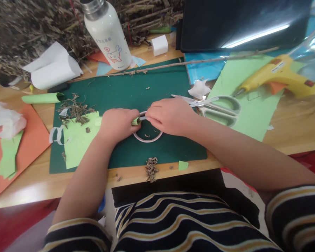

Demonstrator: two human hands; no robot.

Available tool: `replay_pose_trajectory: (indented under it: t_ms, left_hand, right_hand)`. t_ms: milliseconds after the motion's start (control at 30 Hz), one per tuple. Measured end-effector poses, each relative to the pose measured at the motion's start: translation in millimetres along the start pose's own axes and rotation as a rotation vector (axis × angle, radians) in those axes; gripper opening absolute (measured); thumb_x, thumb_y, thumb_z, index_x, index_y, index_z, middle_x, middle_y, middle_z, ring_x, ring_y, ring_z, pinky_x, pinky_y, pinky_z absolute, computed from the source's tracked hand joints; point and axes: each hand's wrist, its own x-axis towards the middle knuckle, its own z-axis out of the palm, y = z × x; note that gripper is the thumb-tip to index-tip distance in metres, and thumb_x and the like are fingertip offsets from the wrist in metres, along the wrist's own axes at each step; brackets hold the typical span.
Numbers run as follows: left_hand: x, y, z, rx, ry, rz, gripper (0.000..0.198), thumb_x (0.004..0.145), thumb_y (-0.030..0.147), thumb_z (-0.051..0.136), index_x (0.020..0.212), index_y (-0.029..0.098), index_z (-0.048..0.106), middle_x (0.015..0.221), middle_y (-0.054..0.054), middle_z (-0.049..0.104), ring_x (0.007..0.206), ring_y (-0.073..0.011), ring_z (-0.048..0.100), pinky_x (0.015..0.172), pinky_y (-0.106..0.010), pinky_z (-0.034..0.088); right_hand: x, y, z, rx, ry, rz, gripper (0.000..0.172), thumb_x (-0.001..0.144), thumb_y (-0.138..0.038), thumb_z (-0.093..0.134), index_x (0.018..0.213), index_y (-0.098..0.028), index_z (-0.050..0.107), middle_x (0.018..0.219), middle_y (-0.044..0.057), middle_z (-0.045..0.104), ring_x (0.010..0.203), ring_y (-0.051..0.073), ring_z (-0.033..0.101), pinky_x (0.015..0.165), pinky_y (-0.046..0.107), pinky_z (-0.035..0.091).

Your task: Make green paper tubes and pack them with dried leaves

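On a green cutting mat (162, 154), my left hand (118, 125) is closed around a rolled light-green paper tube (135, 121). Fingers pinched, my right hand (170, 116) grips a thin greyish stick-like piece (143, 118) whose tip meets the tube's open end; whether it goes inside I cannot tell. Under both hands lies a pale ring (148, 141), perhaps a tape roll, with dry crumbs within it. Scissors with light handles (220, 108) rest just right of my right hand. Left of my left hand are a light-green paper sheet (77, 147) and dried plant bits (77, 109).
A white bottle (109, 38) stands behind the mat, near a long thin twig (157, 66). A yellow glue gun (280, 75) lies on green paper (262, 119) at right. Another green paper tube (42, 98) and orange paper (28, 140) are at left. Crumbled leaves (151, 169) sit at the front edge.
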Motion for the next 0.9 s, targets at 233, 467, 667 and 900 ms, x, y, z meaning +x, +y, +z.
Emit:
replay_pose_trajectory:
  t_ms: [233, 467, 667, 900]
  left_hand:
    - [-1, 1, -0.8, -0.012, 0.008, 0.008, 0.021, 0.068, 0.036, 0.044, 0.069, 0.021, 0.059, 0.069, -0.006, 0.066, 0.068, -0.0247, 0.060, 0.049, -0.029, 0.033]
    - [-1, 1, 0.1, -0.022, 0.017, 0.011, 0.021, 0.069, 0.035, 0.043, 0.069, 0.021, 0.058, 0.069, -0.006, 0.066, 0.067, -0.0235, 0.060, 0.051, -0.028, 0.033]
    - [-1, 1, -0.4, 0.058, -0.007, 0.003, 0.025, 0.070, 0.036, 0.042, 0.072, 0.020, 0.060, 0.067, -0.006, 0.065, 0.067, -0.0231, 0.060, 0.049, -0.027, 0.031]
    - [0, 1, -1.9, 0.060, -0.031, -0.014, 0.027, 0.070, 0.035, 0.041, 0.074, 0.018, 0.061, 0.069, -0.007, 0.065, 0.067, -0.0242, 0.060, 0.049, -0.027, 0.030]
  right_hand:
    - [6, -5, 9, -0.004, -0.032, -0.048, 0.023, 0.083, -0.019, 0.039, 0.079, -0.013, 0.060, 0.074, 0.006, 0.060, 0.064, 0.015, 0.048, 0.052, 0.028, 0.019]
    - [8, -8, 11, -0.012, -0.049, -0.044, 0.020, 0.082, -0.015, 0.040, 0.083, -0.013, 0.060, 0.077, 0.007, 0.060, 0.064, 0.015, 0.049, 0.051, 0.028, 0.018]
    - [2, 4, -8, 0.018, -0.082, 0.034, 0.025, 0.085, -0.021, 0.038, 0.082, -0.013, 0.061, 0.075, 0.005, 0.061, 0.065, 0.014, 0.051, 0.050, 0.026, 0.019]
    - [2, 1, -10, -0.012, -0.173, -0.049, 0.022, 0.083, -0.019, 0.041, 0.081, -0.012, 0.062, 0.074, 0.005, 0.060, 0.064, 0.015, 0.051, 0.049, 0.026, 0.018]
